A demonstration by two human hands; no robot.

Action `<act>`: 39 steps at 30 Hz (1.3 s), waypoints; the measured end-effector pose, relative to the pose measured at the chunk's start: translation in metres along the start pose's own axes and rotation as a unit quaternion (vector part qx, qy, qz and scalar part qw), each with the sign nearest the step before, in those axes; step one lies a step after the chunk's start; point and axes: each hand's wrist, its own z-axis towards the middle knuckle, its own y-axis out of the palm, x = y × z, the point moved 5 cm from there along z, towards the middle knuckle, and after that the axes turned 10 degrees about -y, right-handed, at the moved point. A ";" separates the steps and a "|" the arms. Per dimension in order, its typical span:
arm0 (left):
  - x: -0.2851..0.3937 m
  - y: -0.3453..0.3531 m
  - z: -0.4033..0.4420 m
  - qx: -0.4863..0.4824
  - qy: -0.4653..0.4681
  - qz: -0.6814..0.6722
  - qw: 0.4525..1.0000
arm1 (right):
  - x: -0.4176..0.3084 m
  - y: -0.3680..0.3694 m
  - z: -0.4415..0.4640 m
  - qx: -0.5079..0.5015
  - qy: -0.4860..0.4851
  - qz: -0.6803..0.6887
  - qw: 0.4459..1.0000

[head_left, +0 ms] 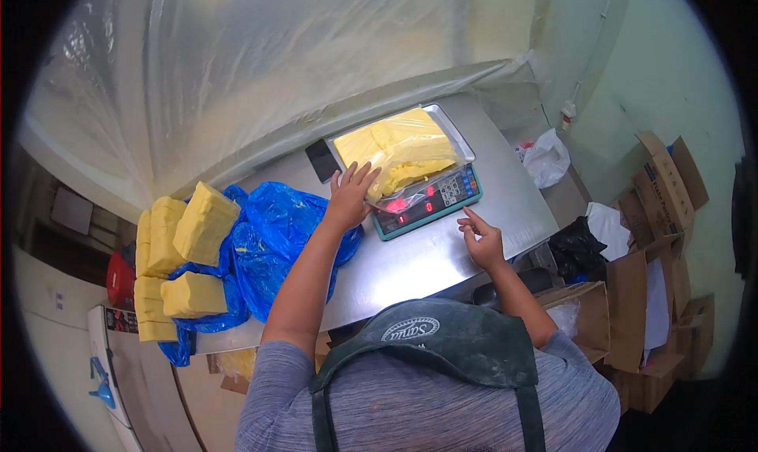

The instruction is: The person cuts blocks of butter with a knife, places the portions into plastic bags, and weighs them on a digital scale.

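Observation:
A clear plastic bag of yellow blocks [399,148] lies on the metal pan of a green digital scale [426,207], whose display glows red. At the bag's left side rests my left hand [353,198], fingers spread against the plastic. My right hand [482,240] is just off the scale's front right corner, index finger extended and the others partly curled, with nothing visible in it. To the left of my left arm, a crumpled blue plastic bag [280,227] spreads over the table, and several bare yellow blocks [207,223] are stacked beside and on it.
The scale stands on a steel table [505,191]. Behind the scale is a dark phone [322,161]. Plastic sheeting [300,65] hangs along the back. On the right are a white bag [546,158], a black bag [578,248] and several open cardboard boxes [659,187].

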 end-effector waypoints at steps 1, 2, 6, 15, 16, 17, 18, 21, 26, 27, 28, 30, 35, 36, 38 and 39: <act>0.006 -0.003 0.002 -0.005 0.015 -0.019 1.000 | 0.005 0.001 -0.003 -0.010 0.021 0.008 1.000; 0.011 -0.006 0.003 -0.009 0.028 -0.039 0.999 | 0.010 0.003 -0.005 -0.021 0.041 0.017 0.999; 0.022 0.011 0.012 0.007 0.054 -0.106 0.993 | 0.017 0.008 -0.010 -0.053 0.057 0.029 0.997; 0.046 0.013 -0.055 0.173 -0.154 -0.052 0.971 | -0.006 0.043 0.023 -0.183 -0.085 0.016 0.979; 0.048 0.011 -0.073 0.163 -0.176 -0.068 0.968 | -0.010 0.053 0.028 -0.200 -0.093 0.027 0.975; 0.042 0.011 -0.096 0.175 -0.199 -0.067 0.962 | -0.015 0.068 0.028 -0.260 -0.108 0.039 0.959; 0.032 0.008 -0.124 0.185 -0.218 -0.066 0.956 | -0.021 0.082 0.025 -0.315 -0.121 0.049 0.940; -0.007 0.008 -0.215 0.245 -0.322 -0.073 0.911 | -0.061 0.132 0.025 -0.370 -0.185 0.110 0.904; -0.041 0.001 -0.345 0.310 -0.508 -0.040 0.803 | -0.107 0.257 0.048 -0.361 -0.250 0.155 0.885; -0.042 0.000 -0.366 0.324 -0.561 -0.034 0.761 | -0.106 0.286 0.050 -0.373 -0.254 0.119 0.885; -0.039 -0.003 -0.378 0.330 -0.566 -0.030 0.755 | -0.108 0.305 0.050 -0.384 -0.258 0.082 0.883; -0.036 -0.006 -0.402 0.350 -0.606 -0.030 0.714 | -0.106 0.324 0.047 -0.442 -0.247 0.047 0.861; -0.045 0.010 -0.436 0.369 -0.620 -0.069 0.689 | -0.099 0.333 0.047 -0.491 -0.266 -0.013 0.830; -0.048 0.011 -0.440 0.361 -0.619 -0.080 0.693 | -0.101 0.332 0.049 -0.519 -0.260 -0.015 0.814; -0.062 0.009 -0.444 0.360 -0.612 -0.085 0.699 | -0.103 0.333 0.052 -0.538 -0.264 -0.023 0.800; -0.071 0.005 -0.443 0.355 -0.602 -0.086 0.711 | -0.104 0.334 0.053 -0.554 -0.263 -0.027 0.790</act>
